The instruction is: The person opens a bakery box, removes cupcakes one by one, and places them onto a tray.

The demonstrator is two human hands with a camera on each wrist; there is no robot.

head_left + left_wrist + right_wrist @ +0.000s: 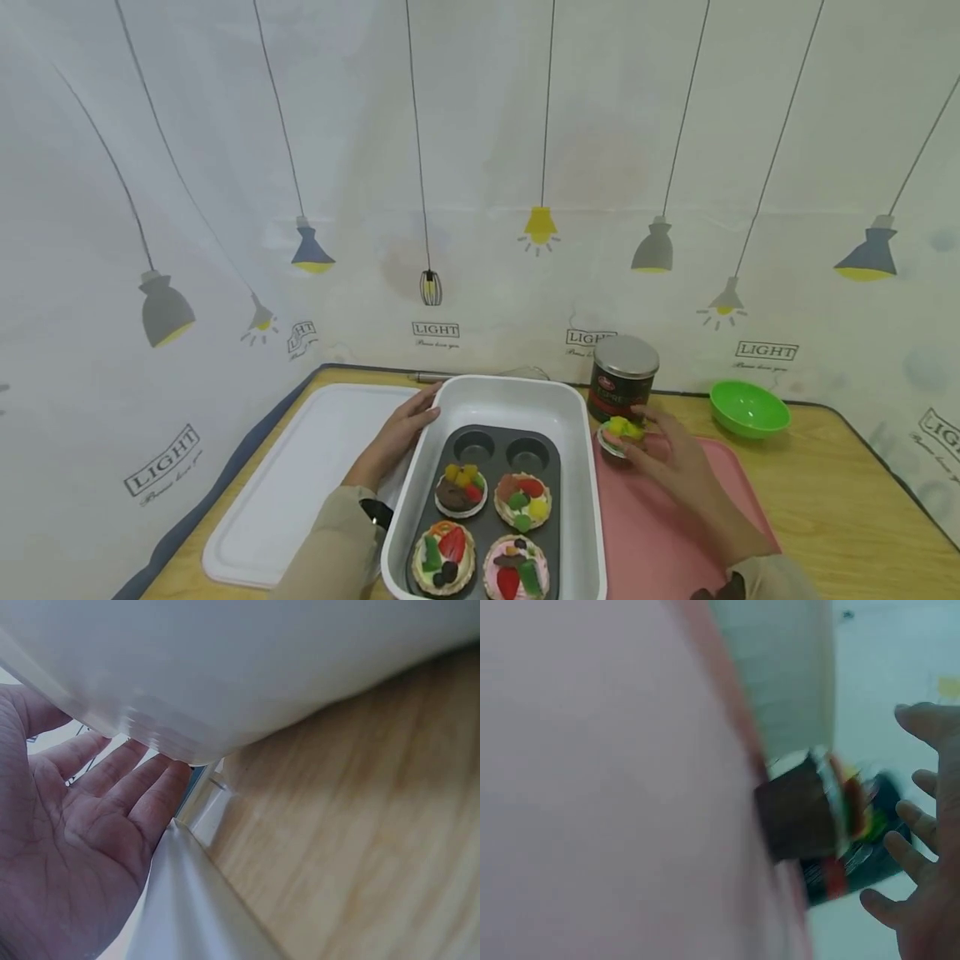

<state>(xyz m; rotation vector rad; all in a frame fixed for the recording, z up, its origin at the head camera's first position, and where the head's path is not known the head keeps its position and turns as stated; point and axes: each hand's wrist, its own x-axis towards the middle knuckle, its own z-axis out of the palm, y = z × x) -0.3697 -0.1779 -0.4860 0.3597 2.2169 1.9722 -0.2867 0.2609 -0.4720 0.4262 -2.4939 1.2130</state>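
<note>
A white rectangular basin holds a dark muffin tin with several fruit-topped tarts, such as one with chocolate and yellow fruit; the two far cups contain no tart. My left hand rests at the basin's left rim, its fingers extended against the outer wall. On the far left corner of the pink tray stands another tart, with a dark base and yellow and orange topping. Beside it is my right hand, fingers spread and apart from the tart in the right wrist view.
Behind the tart stands a dark espresso tin with a silver lid. A green bowl sits at the back right. The white tray lies left of the basin on the wooden table. A whisk lies behind the basin.
</note>
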